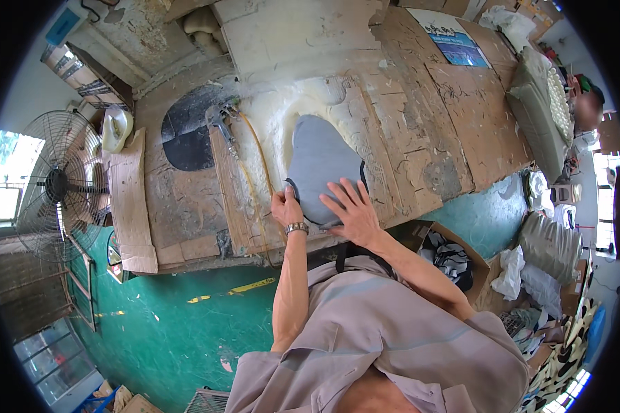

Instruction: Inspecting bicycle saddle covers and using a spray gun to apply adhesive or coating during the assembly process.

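A grey, rounded piece (324, 155) with black edging lies on the cardboard-covered table, narrow end away from me. It looks like a shaped pad or cover; its exact kind I cannot tell. At its near left edge my left hand (287, 208) has its fingers curled in, gripping the black-edged border. My right hand (355, 215) rests on the near right part of the piece, fingers spread and palm down. To the left lies a spray gun (222, 131) with an orange hose (256, 144) running toward me. Beyond it is a dark rounded panel (186, 134).
Crusted pale residue coats the table (406, 158) around the piece. A caged fan (55, 182) stands at the left. Below the table's right front edge sits a cardboard box (472, 272) of dark and light pieces. Wrapped bundles (541, 110) stand at the right, where another person is partly visible.
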A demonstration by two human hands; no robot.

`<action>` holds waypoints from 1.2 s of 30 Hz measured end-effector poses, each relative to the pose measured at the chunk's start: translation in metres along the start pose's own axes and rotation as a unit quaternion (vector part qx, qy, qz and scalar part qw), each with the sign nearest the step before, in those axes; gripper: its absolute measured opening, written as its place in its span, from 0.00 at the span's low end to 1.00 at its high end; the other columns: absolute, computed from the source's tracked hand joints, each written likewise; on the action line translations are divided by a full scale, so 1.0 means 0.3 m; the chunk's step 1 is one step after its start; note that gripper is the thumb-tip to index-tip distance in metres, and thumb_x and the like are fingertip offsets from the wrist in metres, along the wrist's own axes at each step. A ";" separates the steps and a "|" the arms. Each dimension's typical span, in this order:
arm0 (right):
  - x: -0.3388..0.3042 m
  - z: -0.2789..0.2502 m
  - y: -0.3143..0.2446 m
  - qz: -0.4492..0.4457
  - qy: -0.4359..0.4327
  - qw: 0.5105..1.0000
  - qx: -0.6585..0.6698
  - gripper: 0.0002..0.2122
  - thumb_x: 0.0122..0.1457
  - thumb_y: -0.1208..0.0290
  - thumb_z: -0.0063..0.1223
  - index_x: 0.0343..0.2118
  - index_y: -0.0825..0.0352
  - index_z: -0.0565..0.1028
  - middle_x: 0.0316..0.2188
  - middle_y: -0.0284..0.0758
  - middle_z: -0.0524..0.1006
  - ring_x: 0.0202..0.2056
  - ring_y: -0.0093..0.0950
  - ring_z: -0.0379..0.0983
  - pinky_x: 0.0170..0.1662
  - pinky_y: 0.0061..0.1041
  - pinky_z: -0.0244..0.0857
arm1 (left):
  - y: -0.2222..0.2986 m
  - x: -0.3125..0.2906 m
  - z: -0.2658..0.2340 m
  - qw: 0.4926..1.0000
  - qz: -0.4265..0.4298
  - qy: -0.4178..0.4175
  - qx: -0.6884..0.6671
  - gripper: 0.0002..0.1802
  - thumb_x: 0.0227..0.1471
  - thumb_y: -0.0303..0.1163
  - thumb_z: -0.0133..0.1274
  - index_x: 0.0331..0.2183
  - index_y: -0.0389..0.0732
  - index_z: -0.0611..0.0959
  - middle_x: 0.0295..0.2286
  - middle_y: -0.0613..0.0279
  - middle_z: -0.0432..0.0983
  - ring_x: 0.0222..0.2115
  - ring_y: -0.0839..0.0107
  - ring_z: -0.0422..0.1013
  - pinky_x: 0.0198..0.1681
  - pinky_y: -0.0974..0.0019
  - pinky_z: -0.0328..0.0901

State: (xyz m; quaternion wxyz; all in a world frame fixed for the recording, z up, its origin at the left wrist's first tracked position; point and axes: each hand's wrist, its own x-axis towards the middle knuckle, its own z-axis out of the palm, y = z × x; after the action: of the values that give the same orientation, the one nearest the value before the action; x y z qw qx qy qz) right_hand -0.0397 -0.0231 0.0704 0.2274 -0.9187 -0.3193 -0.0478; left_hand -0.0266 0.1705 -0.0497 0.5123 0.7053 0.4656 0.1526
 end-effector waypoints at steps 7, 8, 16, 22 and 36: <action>0.143 0.048 0.123 -0.029 -0.139 0.989 -0.044 0.46 0.34 0.59 0.76 0.64 0.41 0.70 0.67 0.27 0.67 0.67 0.37 0.59 0.69 0.46 0.52 | 0.049 0.025 -0.001 0.998 0.018 -0.056 0.031 0.17 0.56 0.41 0.60 0.29 0.36 0.84 0.24 0.50 0.80 0.27 0.56 0.76 0.35 0.54 0.68; 0.165 0.041 0.118 -0.023 -0.147 0.988 -0.027 0.45 0.35 0.59 0.76 0.63 0.41 0.70 0.67 0.27 0.66 0.67 0.36 0.60 0.69 0.45 0.52 | 0.054 0.047 -0.010 0.996 0.022 -0.068 0.053 0.15 0.57 0.41 0.59 0.30 0.37 0.84 0.25 0.50 0.81 0.28 0.55 0.77 0.36 0.54 0.69; 0.163 0.031 0.066 -0.014 -0.145 0.989 -0.034 0.44 0.34 0.60 0.78 0.62 0.41 0.72 0.67 0.26 0.67 0.67 0.35 0.60 0.69 0.44 0.52 | -0.055 0.470 -0.047 0.983 0.110 0.065 0.133 0.21 0.52 0.38 0.62 0.47 0.42 0.80 0.39 0.53 0.80 0.41 0.51 0.75 0.45 0.51 0.69; 0.171 0.037 0.055 0.010 -0.158 0.987 -0.029 0.45 0.34 0.63 0.78 0.62 0.41 0.72 0.67 0.24 0.66 0.69 0.33 0.57 0.70 0.43 0.51 | 0.039 0.848 -0.019 0.961 0.105 -0.002 0.256 0.26 0.46 0.42 0.67 0.47 0.45 0.82 0.43 0.52 0.79 0.45 0.51 0.76 0.48 0.51 0.70; 0.195 0.026 0.055 0.027 -0.171 0.985 -0.027 0.48 0.30 0.58 0.79 0.63 0.39 0.71 0.69 0.22 0.64 0.71 0.31 0.54 0.72 0.43 0.49 | 0.224 1.112 -0.022 0.946 -0.069 -0.306 0.078 0.16 0.49 0.41 0.60 0.30 0.35 0.84 0.23 0.62 0.79 0.21 0.66 0.79 0.21 0.64 0.75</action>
State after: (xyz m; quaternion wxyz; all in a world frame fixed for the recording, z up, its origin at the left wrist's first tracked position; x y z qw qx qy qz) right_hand 0.0162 0.0021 0.0708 0.1459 -0.9275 -0.3268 0.1077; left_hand 0.1759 0.4428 -0.0760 0.5827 0.7218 0.3450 -0.1429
